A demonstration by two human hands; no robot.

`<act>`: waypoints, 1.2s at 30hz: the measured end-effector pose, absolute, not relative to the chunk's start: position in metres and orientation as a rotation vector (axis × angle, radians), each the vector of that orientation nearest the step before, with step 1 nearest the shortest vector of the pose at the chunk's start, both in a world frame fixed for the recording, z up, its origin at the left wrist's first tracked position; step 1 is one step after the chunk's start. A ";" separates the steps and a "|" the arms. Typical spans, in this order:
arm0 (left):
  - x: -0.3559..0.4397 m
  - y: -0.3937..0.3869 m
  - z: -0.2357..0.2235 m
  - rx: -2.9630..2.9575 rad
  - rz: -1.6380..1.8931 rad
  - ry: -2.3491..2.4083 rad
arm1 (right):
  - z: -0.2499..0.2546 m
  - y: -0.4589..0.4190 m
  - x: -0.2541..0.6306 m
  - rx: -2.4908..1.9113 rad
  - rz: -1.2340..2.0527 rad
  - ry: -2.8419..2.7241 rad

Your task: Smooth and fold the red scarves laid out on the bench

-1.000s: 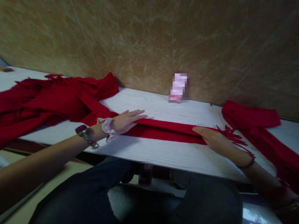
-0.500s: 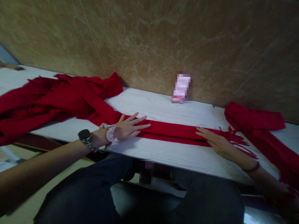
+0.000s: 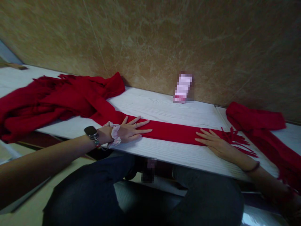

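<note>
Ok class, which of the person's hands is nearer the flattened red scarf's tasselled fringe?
Right. The right hand lies on the red scarf, just beside its tasselled fringe; the left hand rests farther along it, toward the rumpled red fabric.

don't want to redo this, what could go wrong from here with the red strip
The red strip lies under the left hand and right hand but runs into the loose red heap, so a tug there might drag it askew.
That heap seems to hang past the front edge of the white table, so it could slip.
The fringe spreads close to the red cloth on the right, so strands might tangle.
</note>
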State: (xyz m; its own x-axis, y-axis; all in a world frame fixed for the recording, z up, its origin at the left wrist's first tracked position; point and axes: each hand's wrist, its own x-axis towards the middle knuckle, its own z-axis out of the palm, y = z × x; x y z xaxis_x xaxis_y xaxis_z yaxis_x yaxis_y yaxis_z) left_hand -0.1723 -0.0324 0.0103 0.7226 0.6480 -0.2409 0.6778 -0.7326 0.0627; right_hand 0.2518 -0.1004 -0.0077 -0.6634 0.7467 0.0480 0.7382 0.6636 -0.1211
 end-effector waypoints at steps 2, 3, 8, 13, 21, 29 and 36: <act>-0.166 -0.034 0.021 2.734 -0.301 1.098 | 0.001 -0.101 0.248 -1.271 0.170 -2.782; -0.159 -0.034 0.027 2.718 -0.299 1.093 | 0.007 -0.101 0.244 -1.276 0.185 -2.786; -0.101 -0.032 0.034 2.820 -0.134 0.970 | 0.031 -0.083 0.197 -1.308 0.106 -2.699; -0.065 -0.026 0.000 2.881 0.039 1.132 | 0.015 -0.065 0.146 -1.506 -0.056 -2.553; -0.098 0.010 -0.003 2.861 -0.002 1.276 | -0.013 -0.054 0.184 -1.686 -0.006 -2.510; -0.134 0.047 0.004 2.785 -0.087 1.406 | -0.015 -0.018 0.218 -1.917 -0.089 -2.369; -0.155 0.062 0.001 2.704 -0.075 1.600 | -0.018 -0.007 0.259 -1.999 -0.158 -2.208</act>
State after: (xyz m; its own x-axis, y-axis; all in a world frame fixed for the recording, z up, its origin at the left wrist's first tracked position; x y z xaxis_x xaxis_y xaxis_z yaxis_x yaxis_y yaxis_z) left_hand -0.1553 0.0616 0.0010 0.4808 0.8759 -0.0403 0.8759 -0.4819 -0.0254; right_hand 0.2586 -0.0072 -0.0178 -0.0950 0.9777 0.1875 0.9944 0.1020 -0.0280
